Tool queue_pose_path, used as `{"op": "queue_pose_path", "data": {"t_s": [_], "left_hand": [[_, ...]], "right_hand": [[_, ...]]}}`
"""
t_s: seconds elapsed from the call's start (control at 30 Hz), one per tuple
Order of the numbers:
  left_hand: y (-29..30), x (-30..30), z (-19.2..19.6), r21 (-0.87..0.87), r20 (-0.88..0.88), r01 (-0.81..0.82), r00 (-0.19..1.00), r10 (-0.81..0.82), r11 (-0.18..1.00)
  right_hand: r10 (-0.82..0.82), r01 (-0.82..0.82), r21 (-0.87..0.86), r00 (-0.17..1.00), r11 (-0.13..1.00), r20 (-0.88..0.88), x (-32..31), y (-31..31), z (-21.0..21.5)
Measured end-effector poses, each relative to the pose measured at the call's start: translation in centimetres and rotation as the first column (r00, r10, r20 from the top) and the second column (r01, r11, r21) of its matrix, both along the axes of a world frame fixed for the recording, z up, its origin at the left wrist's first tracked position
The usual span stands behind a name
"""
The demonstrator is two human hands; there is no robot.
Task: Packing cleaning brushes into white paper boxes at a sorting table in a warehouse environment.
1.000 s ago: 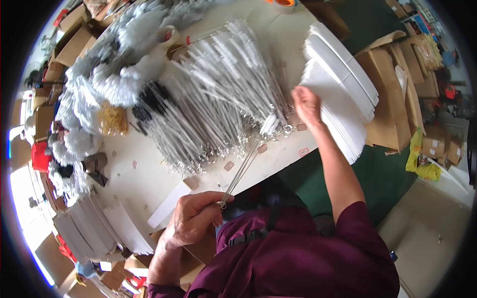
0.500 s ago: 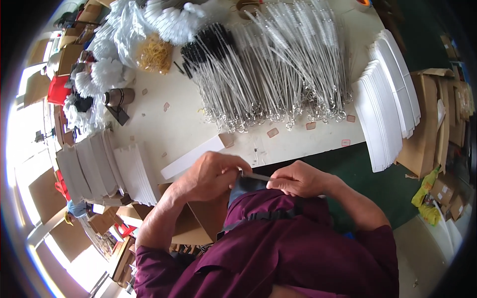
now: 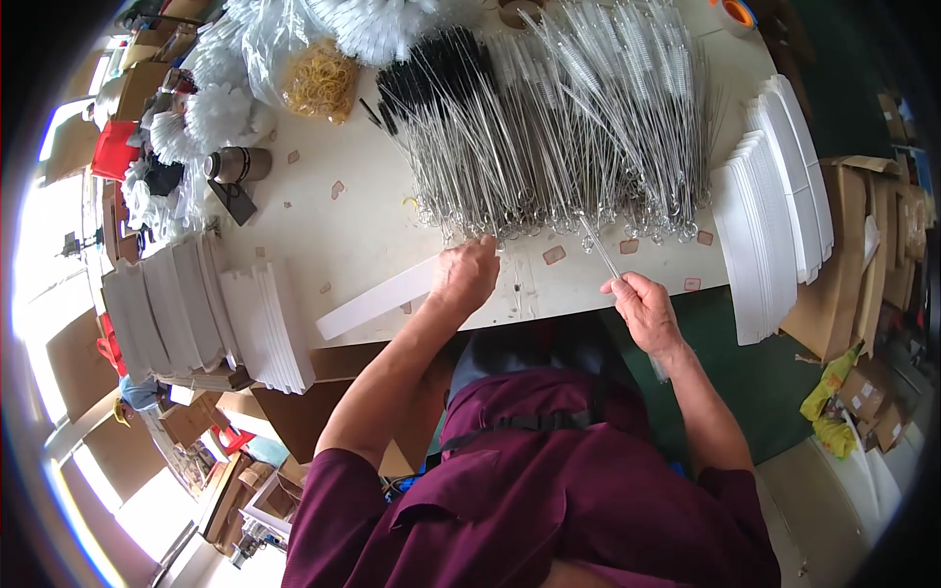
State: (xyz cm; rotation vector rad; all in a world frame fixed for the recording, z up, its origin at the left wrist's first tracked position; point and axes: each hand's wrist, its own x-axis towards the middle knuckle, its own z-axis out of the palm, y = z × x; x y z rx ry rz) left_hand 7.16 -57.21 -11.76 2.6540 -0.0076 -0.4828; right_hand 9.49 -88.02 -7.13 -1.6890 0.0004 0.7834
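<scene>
My right hand (image 3: 644, 312) is closed round the thin wire stem of a tube brush (image 3: 605, 253) just off the table's front edge. The brush's loop end points up toward the pile, and its pale bristle end shows below my wrist. My left hand (image 3: 467, 275) is over the table with its fingers curled in, at the loop ends of the black-bristled brushes (image 3: 431, 78); whatever it pinches is hidden. Beside it lies a long white carton (image 3: 377, 302), its right end covered by that hand. White-bristled brushes (image 3: 657, 73) lie fanned out to the right of the black ones.
Stacks of flat white cartons stand at the left (image 3: 265, 328) and right (image 3: 755, 245) of the table (image 3: 323, 235). Farther back are a bag of yellow rubber bands (image 3: 321, 80), clear plastic sleeves (image 3: 377, 24), a metal flask (image 3: 238, 164) and a tape roll (image 3: 733, 15).
My hands have parted from in front of my waist. The left has gone forward to the brush loops; the right has moved right and forward, holding a brush.
</scene>
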Motion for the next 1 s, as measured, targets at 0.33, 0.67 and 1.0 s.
{"op": "queue_pose_path", "data": {"t_s": [0.33, 0.67, 1.0], "left_hand": [[-0.7, -0.1, 3.3, -0.332, 0.284, -0.157, 0.924, 0.257, 0.930], [-0.8, 1.9, 11.5, -0.501, 0.390, -0.132, 0.848, 0.359, 0.855], [3.0, 2.2, 23.0, -0.874, 0.073, -0.272, 0.745, 0.663, 0.402]], "right_hand": [[0.021, -0.019, 0.014, 0.995, 1.000, -0.103, 0.2, 2.3, -1.0], [-0.075, 0.289, 0.447, 0.896, 0.847, -0.437, 8.2, 16.4, -4.7], [-0.157, 0.365, 0.470, 0.892, 0.804, -0.423, 10.0, 18.0, -8.5]]}}
